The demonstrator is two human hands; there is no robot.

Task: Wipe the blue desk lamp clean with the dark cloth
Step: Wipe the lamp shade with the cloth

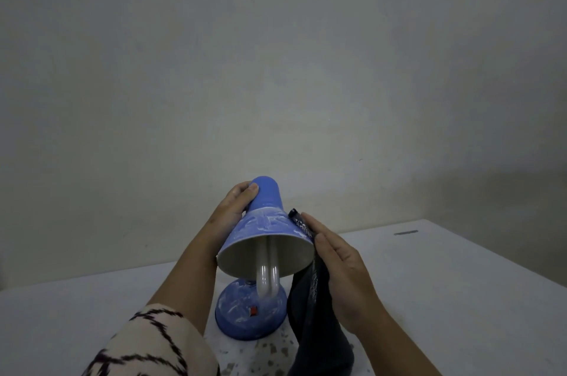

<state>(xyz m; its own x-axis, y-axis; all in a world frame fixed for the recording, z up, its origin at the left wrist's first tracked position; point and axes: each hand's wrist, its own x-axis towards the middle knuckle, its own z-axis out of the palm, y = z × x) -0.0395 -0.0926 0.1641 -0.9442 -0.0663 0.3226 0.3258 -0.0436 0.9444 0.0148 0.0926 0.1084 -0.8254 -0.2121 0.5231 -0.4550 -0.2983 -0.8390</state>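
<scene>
Cloth (308, 308) — between right fingers (316, 227) and lamp (265, 201)

Left hand (236, 207) curled, gripping; right hand (340, 268) flat, pressing.

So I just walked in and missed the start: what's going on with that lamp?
A person is wiping a blue lamp. The left hand grips the narrow top of its shade, tilting the opening toward the camera. The right hand presses a dark cloth against the shade's right side with straight fingers. White smears show on the shade and the base, which stands on the table.
</scene>
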